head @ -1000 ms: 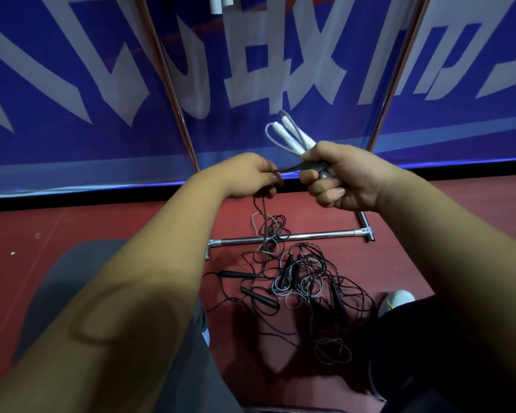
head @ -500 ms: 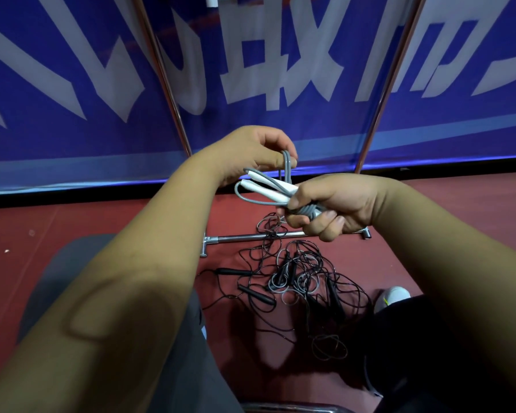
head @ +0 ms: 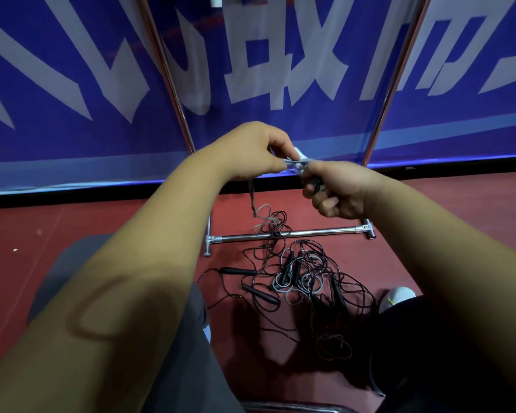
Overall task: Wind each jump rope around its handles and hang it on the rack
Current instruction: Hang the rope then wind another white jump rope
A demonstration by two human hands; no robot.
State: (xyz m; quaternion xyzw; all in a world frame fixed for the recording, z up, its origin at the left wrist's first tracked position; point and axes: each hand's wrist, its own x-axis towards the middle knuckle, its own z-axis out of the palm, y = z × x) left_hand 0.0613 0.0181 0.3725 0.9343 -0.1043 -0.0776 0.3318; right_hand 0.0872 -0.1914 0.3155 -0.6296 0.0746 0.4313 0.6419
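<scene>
A blue banner (head: 72,55) with large white characters fills the upper half, from 9 o'clock across to 3 o'clock. Along its foot runs a black strip (head: 72,199), where it meets the dark red floor (head: 72,228). A small white speck (head: 15,250) lies on the floor at 9 o'clock. A grey trouser leg (head: 191,353) takes up 7 o'clock and a black trouser leg (head: 414,338) 4 o'clock, with a white shoe (head: 398,296) just above it. A shiny metal edge (head: 295,408) shows at 6 o'clock.
</scene>
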